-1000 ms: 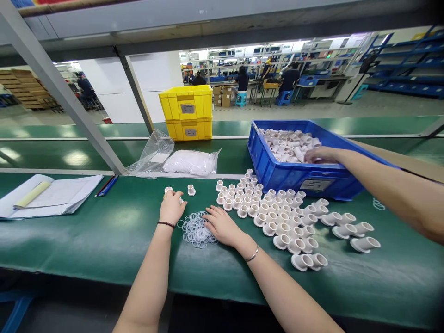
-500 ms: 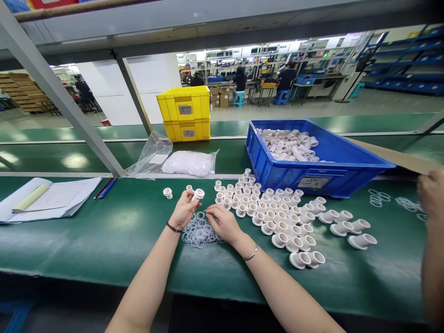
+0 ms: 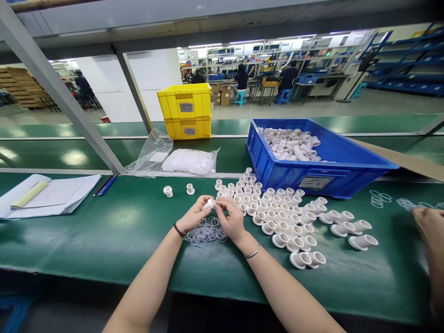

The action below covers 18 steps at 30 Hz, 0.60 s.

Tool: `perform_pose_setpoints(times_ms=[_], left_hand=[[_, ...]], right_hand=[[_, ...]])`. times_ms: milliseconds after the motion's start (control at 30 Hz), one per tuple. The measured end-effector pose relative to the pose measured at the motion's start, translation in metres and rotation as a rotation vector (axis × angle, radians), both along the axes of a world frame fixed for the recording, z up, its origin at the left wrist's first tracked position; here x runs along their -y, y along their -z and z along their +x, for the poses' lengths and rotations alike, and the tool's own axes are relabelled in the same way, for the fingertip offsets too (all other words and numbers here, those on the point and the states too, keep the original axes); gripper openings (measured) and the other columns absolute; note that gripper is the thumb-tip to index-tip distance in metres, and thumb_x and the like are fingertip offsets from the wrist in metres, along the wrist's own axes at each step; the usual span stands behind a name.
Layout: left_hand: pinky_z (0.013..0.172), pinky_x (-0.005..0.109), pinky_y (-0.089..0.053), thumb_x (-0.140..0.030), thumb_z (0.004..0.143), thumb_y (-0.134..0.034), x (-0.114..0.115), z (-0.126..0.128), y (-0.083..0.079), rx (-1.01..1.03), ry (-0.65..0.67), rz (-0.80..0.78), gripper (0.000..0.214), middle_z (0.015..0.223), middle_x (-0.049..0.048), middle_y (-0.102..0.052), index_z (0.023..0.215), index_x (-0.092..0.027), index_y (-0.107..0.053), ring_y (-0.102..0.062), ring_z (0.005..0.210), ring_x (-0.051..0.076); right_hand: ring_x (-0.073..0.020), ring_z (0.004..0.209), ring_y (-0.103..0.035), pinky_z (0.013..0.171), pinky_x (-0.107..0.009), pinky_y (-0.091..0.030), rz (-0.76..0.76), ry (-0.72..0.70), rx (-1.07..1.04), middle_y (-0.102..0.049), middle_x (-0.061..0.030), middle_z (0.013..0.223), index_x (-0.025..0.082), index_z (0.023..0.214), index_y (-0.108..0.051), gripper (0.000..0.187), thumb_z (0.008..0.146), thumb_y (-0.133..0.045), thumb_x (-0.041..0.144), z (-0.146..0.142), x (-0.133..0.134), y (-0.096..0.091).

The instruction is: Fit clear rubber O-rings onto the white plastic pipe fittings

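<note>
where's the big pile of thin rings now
In the head view, the pile of thin rings lies left of centre on the green worktop, below the left hand and beside the right hand, left of the clustered white flanged tubes.

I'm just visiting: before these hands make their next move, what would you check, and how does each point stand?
1. Left hand has a firm hold: looks ok; its fingers hold a white piece.
2. Right hand in position: ok; its fingers are at the piece's end.
3. Ring on the held piece: cannot tell; too small and partly covered.
4. Ring pile close by: ok; it lies on the green bench near both hands.
5. Co-worker's hand out of the way: ok; far right, well apart.
</note>
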<state>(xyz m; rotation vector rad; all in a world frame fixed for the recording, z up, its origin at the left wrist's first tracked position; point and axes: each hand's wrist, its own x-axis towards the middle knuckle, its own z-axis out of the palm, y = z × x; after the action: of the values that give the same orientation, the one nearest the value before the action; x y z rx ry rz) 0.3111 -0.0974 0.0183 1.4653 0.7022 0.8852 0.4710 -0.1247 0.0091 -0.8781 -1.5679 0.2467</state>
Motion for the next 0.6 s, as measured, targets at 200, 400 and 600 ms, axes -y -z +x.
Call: perform_pose_setpoints(times_ms=[200,400,600], left_hand=[[0.079,0.026,-0.040,-0.043,0.086,-0.054,0.001,0.001,0.000,-0.255,-0.159,0.246,0.034,0.097,0.0039,-0.049,0.105,-0.017,-0.046,-0.048,0.086,0.014],[0.071,0.024,-0.039,-0.036,0.086,-0.052,0.006,0.001,-0.005,-0.371,-0.178,0.399,0.025,0.091,0.0011,-0.051,0.102,-0.017,-0.047,-0.047,0.078,0.013],[0.067,0.024,-0.038,-0.030,0.082,-0.055,0.010,0.003,-0.006,-0.487,-0.220,0.515,0.019,0.084,-0.0001,-0.054,0.096,-0.018,-0.049,-0.049,0.072,0.013]], right_hand=[[-0.0174,0.092,-0.059,0.072,-0.031,-0.053,-0.036,-0.014,0.019,-0.062,-0.0082,0.099,0.020,0.099,-0.063,0.016,0.088,-0.051,0.017,0.001,-0.004,0.005],[-0.0179,0.094,-0.059,0.078,-0.033,-0.053,-0.061,-0.045,0.026,-0.062,-0.0086,0.099,0.019,0.098,-0.063,0.016,0.088,-0.050,0.019,0.000,-0.002,0.005],[-0.0176,0.094,-0.059,0.078,-0.032,-0.051,-0.119,-0.085,0.009,-0.062,-0.0081,0.099,0.020,0.094,-0.064,0.014,0.089,-0.050,0.021,0.001,-0.004,0.004]])
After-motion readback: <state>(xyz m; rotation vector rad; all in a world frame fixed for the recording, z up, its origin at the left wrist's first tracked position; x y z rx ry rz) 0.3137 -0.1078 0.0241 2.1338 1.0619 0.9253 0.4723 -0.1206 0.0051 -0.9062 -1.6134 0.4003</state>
